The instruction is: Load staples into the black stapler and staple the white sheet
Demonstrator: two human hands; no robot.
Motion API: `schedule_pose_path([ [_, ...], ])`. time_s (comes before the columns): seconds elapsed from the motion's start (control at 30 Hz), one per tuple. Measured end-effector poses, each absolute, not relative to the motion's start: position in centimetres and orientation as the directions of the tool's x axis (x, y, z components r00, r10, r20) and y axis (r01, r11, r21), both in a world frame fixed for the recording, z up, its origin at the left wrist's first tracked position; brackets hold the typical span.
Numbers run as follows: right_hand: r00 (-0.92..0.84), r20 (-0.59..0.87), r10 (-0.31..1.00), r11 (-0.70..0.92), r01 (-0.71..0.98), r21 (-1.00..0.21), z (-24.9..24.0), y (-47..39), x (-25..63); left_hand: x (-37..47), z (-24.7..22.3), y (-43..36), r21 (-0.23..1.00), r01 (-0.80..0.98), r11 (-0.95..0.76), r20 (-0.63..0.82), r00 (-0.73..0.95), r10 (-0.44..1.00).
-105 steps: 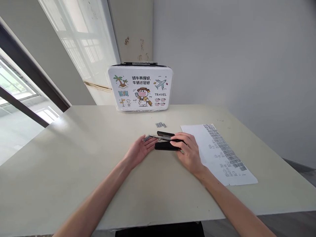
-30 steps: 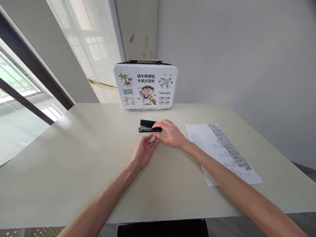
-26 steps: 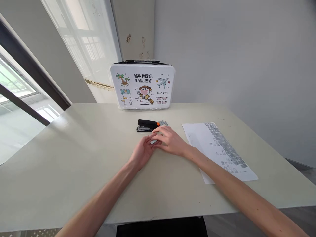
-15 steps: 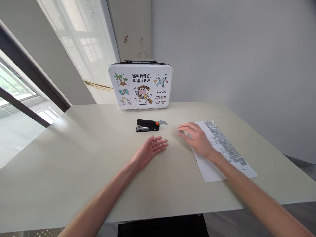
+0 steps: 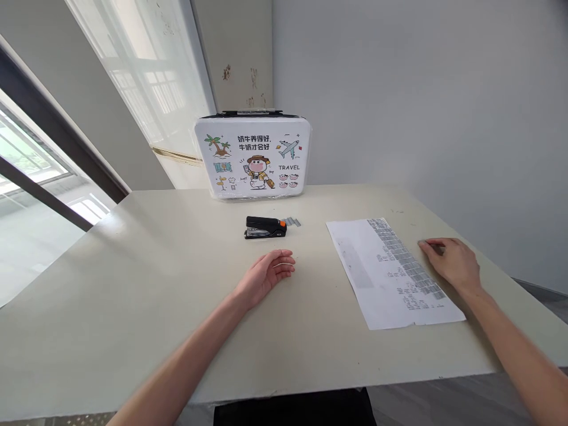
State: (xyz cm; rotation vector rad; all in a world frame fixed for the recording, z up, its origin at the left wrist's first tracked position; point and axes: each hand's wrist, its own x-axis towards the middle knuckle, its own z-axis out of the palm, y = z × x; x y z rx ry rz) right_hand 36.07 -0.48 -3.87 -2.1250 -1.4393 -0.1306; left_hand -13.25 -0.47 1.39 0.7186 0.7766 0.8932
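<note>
My left hand point(image 5: 267, 277) rests on the table with its fingers apart and slightly curled, holding nothing. In front of it lies a black stapler point(image 5: 265, 228) with an orange part at its right end. Several grey staple strips point(image 5: 291, 222) lie beside the stapler. To the right is a white printed sheet point(image 5: 373, 302), with many grey staple strips point(image 5: 406, 257) in a slanting row along its right side. My right hand point(image 5: 452, 263) is just right of the sheet, thumb and fingertips pinched together; what they hold, if anything, is too small to name.
A white case point(image 5: 255, 157) with cartoon prints and a black handle stands upright at the back of the pale table point(image 5: 155, 266). Behind the table is a grey wall. The table's front edge is near my forearms.
My right hand has moved from over the sheet's left edge to beyond its right side, uncovering the sheet. My left hand's fingers have curled slightly and stay near the same spot.
</note>
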Motion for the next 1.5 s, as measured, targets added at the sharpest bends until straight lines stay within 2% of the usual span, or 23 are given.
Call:
schedule_pose_path([
  [0.1,0.360,0.425,0.830,-0.208,0.908,-0.363,-3.4,-1.3,33.7,-13.2,1.6,-0.6,0.828,-0.381,0.411,-0.252,0.401,0.880],
  [0.2,0.192,0.401,0.896,-0.038,0.932,-0.361,-2.5,-2.4,30.1,-13.4,2.0,-0.8,0.884,-0.308,0.352,-0.220,0.390,0.894],
  [0.3,0.046,0.286,0.957,0.071,0.919,-0.388,-1.7,-3.4,27.0,-13.6,2.2,-1.1,0.978,-0.085,0.192,-0.148,0.369,0.917],
  [0.37,0.003,0.239,0.971,0.091,0.920,-0.380,-1.6,-3.9,26.0,-13.8,2.3,-1.2,0.991,0.083,0.106,-0.129,0.345,0.930],
  [0.43,-0.038,0.205,0.978,0.113,0.924,-0.366,-1.8,-4.2,25.7,-13.8,2.3,-1.3,0.982,0.174,0.076,-0.129,0.316,0.940],
  [0.57,-0.105,0.168,0.980,0.154,0.936,-0.316,-2.8,-4.3,25.7,-13.7,2.4,-1.4,0.975,0.210,0.074,-0.132,0.278,0.951],
  [0.77,-0.164,0.222,0.961,0.221,0.938,-0.267,-3.3,-5.3,23.7,-13.4,2.7,-1.8,0.953,0.301,0.035,-0.113,0.245,0.963],
  [0.93,-0.247,0.243,0.938,0.307,0.918,-0.253,-3.0,-7.9,19.4,-13.0,2.1,-1.9,0.833,0.514,-0.203,0.037,0.314,0.949],
  [1.1,-0.297,0.250,0.922,0.367,0.878,-0.309,-2.8,-10.7,13.2,-13.1,1.5,-1.8,0.575,0.695,-0.433,0.195,0.397,0.897],
  [1.27,-0.276,0.267,0.923,0.364,0.851,-0.379,-2.4,-11.8,8.6,-14.2,1.4,-1.3,0.422,0.780,-0.462,0.164,0.436,0.885],
  [1.5,-0.253,0.253,0.934,0.341,0.842,-0.417,-2.0,-11.7,6.0,-16.0,1.5,-0.9,0.367,0.810,-0.458,0.147,0.436,0.888],
])
